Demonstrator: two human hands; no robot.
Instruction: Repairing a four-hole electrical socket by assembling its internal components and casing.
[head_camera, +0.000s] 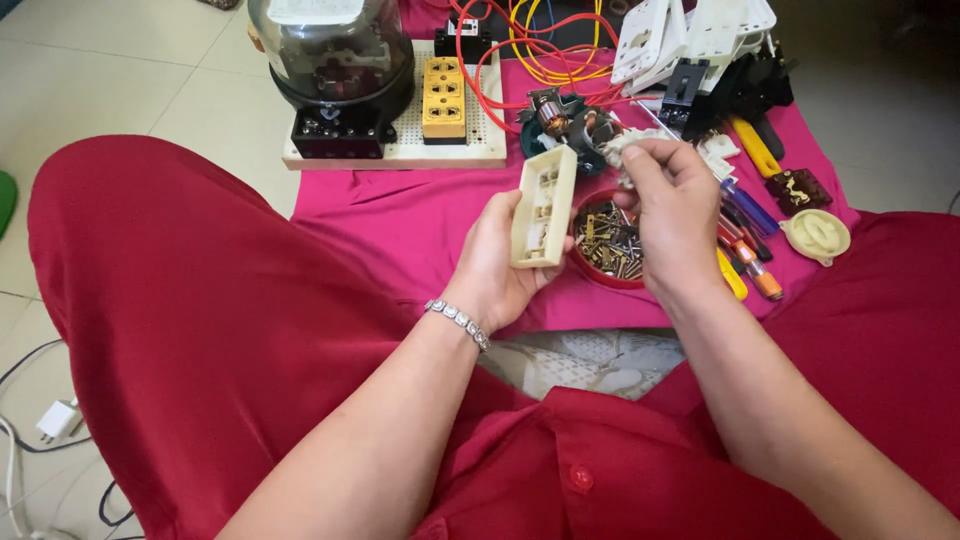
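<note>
Left hand (490, 265) holds a cream socket (543, 206) upright while right hand (672, 205) pinches a small white part (622, 146); a slip could drop it into the screw bowl (606, 240).

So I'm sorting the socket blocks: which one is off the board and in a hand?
The cream socket block, held upright in the left hand. The yellow one sits fixed on the pegboard.

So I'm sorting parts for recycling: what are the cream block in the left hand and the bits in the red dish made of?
The cream block looks like moulded plastic, matt and opaque. The bits in the red dish look metal, probably brass and steel, from their yellowish and grey glints.
</note>
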